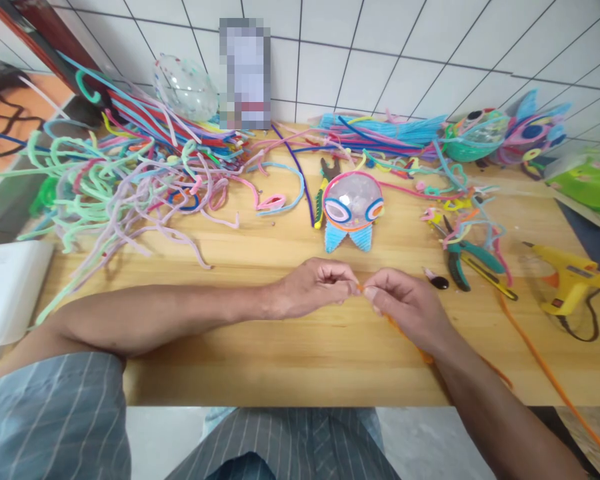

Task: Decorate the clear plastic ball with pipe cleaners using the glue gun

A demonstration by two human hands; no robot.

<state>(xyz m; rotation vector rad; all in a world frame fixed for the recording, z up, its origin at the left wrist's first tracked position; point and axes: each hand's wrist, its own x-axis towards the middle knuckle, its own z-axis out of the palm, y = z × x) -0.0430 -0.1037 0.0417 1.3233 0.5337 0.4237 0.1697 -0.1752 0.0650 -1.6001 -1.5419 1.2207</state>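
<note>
My left hand (325, 287) and my right hand (405, 300) meet over the front middle of the wooden table. Both pinch the end of an orange pipe cleaner (397, 325) between thumb and fingertips. Its length trails from beneath my right hand along the forearm. Just beyond my hands lies a clear ball figure (355, 200) with a pink rim, ringed eyes in blue, white and orange, and two ribbed blue fins. Touching or close to its left side are green-and-yellow pliers (323, 193). Another orange pipe cleaner stretch (540, 357) runs down the right side past the table edge.
Tangled pipe cleaners (125, 180) cover the left, beside a white box-shaped device (13, 293). A blurred upright panel (245, 73) leans on the tiled wall. Rightward lie teal-handled pliers (473, 260), a yellow glue gun (573, 273) and finished-looking ball figures (475, 137).
</note>
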